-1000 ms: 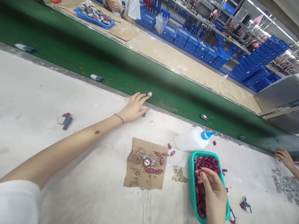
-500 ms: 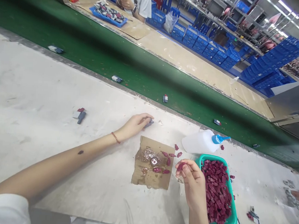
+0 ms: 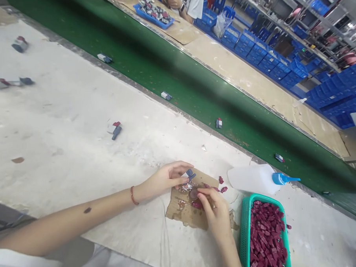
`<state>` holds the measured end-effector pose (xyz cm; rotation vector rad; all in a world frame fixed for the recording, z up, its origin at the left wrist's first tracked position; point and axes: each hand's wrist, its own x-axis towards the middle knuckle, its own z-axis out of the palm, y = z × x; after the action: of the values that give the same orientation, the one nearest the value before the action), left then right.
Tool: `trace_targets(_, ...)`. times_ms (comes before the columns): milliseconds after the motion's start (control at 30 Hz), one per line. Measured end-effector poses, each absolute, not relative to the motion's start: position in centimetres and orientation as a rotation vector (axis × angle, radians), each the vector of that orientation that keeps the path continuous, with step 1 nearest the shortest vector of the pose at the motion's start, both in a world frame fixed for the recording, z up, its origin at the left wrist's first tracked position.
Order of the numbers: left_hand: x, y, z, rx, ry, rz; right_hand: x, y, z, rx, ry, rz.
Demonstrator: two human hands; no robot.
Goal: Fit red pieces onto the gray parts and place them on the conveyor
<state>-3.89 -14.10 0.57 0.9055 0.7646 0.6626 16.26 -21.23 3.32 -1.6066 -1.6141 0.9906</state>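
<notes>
My left hand (image 3: 173, 175) pinches a small grey-and-white plastic part (image 3: 189, 175) over the upper edge of a piece of cardboard (image 3: 178, 218). Wet, glossy liquid (image 3: 181, 204) lies on that cardboard. My right hand (image 3: 214, 208) is closed, thumb and finger together at the dark round wet spot (image 3: 193, 194); the small maroon piece in its fingertips is mostly hidden. Several other maroon pieces (image 3: 196, 205) lie on the cardboard, partly covered by the right hand. A green basket (image 3: 245, 231) filled with maroon pieces (image 3: 266, 232) stands to the right.
Beyond the basket lies a white bottle with a blue nozzle (image 3: 252, 178). A green conveyor belt (image 3: 194, 91) crosses behind, carrying several small grey-and-white parts. One assembled part (image 3: 115, 130) rests on the table at left. Across the belt, a person (image 3: 183, 6) sits by a blue tray (image 3: 153, 18).
My left hand has brought the grey part from the table beyond the cardboard to above it. My right hand has moved left, down to the wet spot. The view has shifted.
</notes>
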Motion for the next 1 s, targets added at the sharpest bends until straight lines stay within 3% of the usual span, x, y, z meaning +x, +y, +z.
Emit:
trace_targets(300,-4.1,-14.3,-0.2,0.807,0.755,0.679,16.5,-20.7,2.6,-1.517,-2.113,0.640)
trace_targets(533,-4.1,-14.2,0.9,0.772,0.736,0.694,16.6,-20.8,2.9,-1.467,-2.189,0.670)
trace_targets(800,-4.3,-14.7,0.7,0.750,0.627,0.528,16.3,-21.0,2.8,-1.524,-1.858,0.826)
trace_targets(1000,-4.3,-15.3,1.3,1.151,0.632,0.471,16.0,-21.8,2.8,-1.471,-1.395,0.962)
